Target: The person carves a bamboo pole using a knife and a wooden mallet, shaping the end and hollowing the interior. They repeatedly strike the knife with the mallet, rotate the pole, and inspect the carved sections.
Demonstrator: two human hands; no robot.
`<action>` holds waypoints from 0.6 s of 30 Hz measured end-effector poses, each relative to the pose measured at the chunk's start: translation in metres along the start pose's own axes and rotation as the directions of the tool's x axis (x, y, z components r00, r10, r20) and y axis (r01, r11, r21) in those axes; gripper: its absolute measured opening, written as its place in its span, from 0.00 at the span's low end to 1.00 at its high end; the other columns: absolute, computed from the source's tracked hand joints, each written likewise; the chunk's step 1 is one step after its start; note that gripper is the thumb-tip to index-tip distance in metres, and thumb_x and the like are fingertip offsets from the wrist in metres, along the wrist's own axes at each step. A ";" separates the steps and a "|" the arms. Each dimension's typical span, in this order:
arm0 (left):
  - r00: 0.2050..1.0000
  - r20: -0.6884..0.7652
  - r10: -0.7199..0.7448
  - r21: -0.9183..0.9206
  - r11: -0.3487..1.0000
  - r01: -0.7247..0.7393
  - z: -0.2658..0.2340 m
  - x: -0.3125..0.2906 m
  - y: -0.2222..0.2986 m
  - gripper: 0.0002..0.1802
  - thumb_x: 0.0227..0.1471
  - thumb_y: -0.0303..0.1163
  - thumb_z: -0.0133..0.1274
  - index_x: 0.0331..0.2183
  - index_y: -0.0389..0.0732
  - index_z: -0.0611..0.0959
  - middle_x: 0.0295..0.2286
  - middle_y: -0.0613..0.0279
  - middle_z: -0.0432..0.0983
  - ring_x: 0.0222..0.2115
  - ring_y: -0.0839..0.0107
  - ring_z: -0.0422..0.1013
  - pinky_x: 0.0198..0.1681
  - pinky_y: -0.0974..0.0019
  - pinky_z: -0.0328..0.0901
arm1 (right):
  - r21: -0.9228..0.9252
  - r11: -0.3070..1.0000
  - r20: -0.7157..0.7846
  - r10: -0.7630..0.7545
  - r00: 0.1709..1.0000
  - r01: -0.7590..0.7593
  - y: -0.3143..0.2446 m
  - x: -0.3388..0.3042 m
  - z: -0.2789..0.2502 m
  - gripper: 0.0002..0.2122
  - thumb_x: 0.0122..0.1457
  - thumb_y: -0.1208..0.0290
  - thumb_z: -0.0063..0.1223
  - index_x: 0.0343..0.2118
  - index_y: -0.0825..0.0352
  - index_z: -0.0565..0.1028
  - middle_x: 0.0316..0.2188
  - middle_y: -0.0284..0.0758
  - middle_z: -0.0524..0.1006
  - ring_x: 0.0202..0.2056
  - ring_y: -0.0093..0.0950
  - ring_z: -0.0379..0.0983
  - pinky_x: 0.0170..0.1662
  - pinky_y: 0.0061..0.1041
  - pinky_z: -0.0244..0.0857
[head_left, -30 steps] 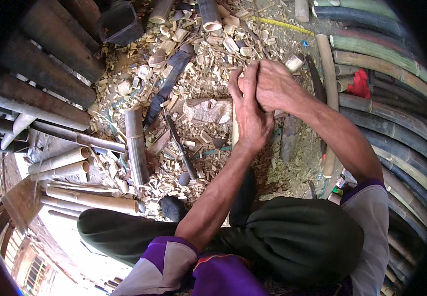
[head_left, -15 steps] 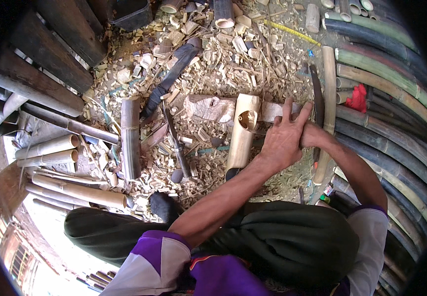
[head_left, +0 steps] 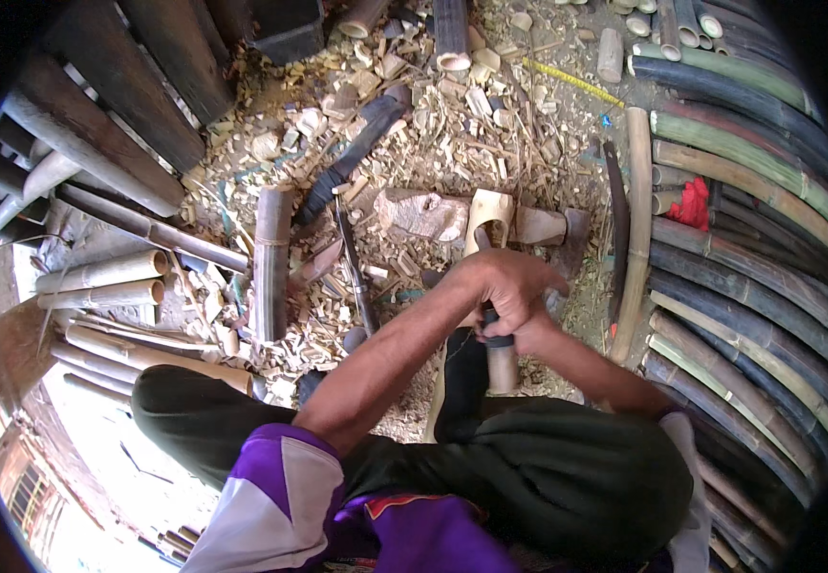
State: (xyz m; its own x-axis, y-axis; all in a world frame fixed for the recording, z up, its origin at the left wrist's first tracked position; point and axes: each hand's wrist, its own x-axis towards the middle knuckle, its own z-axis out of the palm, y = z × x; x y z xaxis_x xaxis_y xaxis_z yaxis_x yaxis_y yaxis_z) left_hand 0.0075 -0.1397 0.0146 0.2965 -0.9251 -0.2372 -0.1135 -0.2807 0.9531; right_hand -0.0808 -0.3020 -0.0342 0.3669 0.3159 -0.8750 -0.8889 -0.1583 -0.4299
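Observation:
A pale bamboo piece with a scooped-out opening lies across a rough wood block, pointing away from me. My right hand is closed round a hand tool with a wooden handle and a black collar. The handle's butt points toward my lap. My left hand lies bent over the front part of the tool, just above my right hand, its fingers curled. A narrow dark part reaches into the opening, while my hands hide most of the tool and the bamboo's middle. My dark-covered foot is beside the handle.
Wood chips cover the ground. A dark blocky tool head sits right of the block. To the left are a slim tool and a bamboo section. Bamboo poles are stacked at right; a yellow tape lies farther off.
Both hands have moved nearer to my body and leftward, over the bamboo. The tool's handle now points toward me and shows below my hands. The view has shifted slightly.

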 end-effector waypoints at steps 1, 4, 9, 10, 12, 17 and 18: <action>0.999 -0.040 0.033 0.111 0.993 -0.029 0.005 -0.003 -0.003 0.61 0.11 0.26 0.64 0.60 0.42 0.75 0.53 0.44 0.73 0.58 0.43 0.66 0.56 0.48 0.67 | 0.308 0.951 0.022 0.019 1.000 -0.025 0.013 0.009 0.012 0.18 0.56 0.63 0.63 0.46 0.64 0.72 0.37 0.39 0.76 0.37 0.33 0.77 0.38 0.38 0.76; 0.869 -0.440 0.226 0.055 0.973 -0.225 0.013 -0.025 -0.013 0.49 0.27 0.25 0.66 0.58 0.41 0.75 0.50 0.48 0.74 0.56 0.50 0.65 0.50 0.51 0.70 | 0.553 0.799 -0.052 -0.249 0.967 0.235 0.020 0.008 0.054 0.20 0.67 0.51 0.51 0.48 0.65 0.70 0.33 0.37 0.76 0.33 0.31 0.78 0.35 0.38 0.75; 0.824 -0.566 0.010 -0.527 0.764 -0.372 0.002 -0.105 0.079 0.37 0.45 0.23 0.62 0.58 0.36 0.73 0.40 0.53 0.77 0.35 0.69 0.74 0.35 0.67 0.71 | 0.177 0.828 -0.320 -0.462 0.827 0.531 0.015 -0.020 0.075 0.12 0.70 0.60 0.48 0.40 0.65 0.72 0.20 0.32 0.73 0.20 0.23 0.73 0.23 0.26 0.68; 0.787 -0.616 0.024 -0.612 0.614 -0.498 0.012 -0.121 0.093 0.36 0.45 0.25 0.63 0.58 0.36 0.73 0.35 0.54 0.76 0.29 0.70 0.72 0.29 0.67 0.68 | 0.036 0.827 -0.335 -0.519 0.787 0.561 0.004 -0.035 0.069 0.10 0.69 0.62 0.49 0.40 0.65 0.71 0.20 0.31 0.72 0.19 0.21 0.72 0.24 0.25 0.67; 0.529 -0.842 0.109 -0.514 0.135 -0.847 0.060 -0.158 0.116 0.36 0.45 0.28 0.66 0.57 0.37 0.72 0.24 0.57 0.76 0.17 0.72 0.69 0.17 0.69 0.62 | -0.092 0.807 -0.287 -0.582 0.761 0.583 0.002 -0.048 0.051 0.11 0.67 0.63 0.52 0.42 0.67 0.72 0.23 0.35 0.74 0.24 0.27 0.74 0.30 0.30 0.69; 0.428 -0.859 0.280 -0.353 0.281 -0.892 0.061 -0.188 0.253 0.20 0.53 0.37 0.64 0.47 0.47 0.78 0.15 0.66 0.72 0.15 0.74 0.69 0.22 0.69 0.59 | -0.701 0.631 -0.556 -0.775 0.300 0.332 0.025 -0.035 -0.041 0.18 0.61 0.69 0.55 0.53 0.65 0.70 0.30 0.37 0.79 0.29 0.31 0.77 0.33 0.34 0.71; 0.487 -0.843 0.228 -0.384 0.379 -0.842 0.067 -0.192 0.269 0.16 0.56 0.39 0.62 0.45 0.49 0.80 0.15 0.69 0.71 0.18 0.74 0.69 0.27 0.69 0.59 | -0.748 0.641 -0.612 -0.767 0.192 0.174 0.058 -0.028 -0.087 0.19 0.61 0.68 0.56 0.55 0.64 0.69 0.34 0.42 0.80 0.33 0.38 0.79 0.38 0.39 0.72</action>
State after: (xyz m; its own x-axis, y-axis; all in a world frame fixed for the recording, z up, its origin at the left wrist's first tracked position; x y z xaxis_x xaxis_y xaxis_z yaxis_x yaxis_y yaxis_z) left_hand -0.1436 -0.0547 0.3034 0.9180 -0.2992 0.2602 0.0719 0.7709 0.6329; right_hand -0.1190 -0.4019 -0.0538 0.9201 -0.3908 0.0252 -0.3005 -0.7458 -0.5945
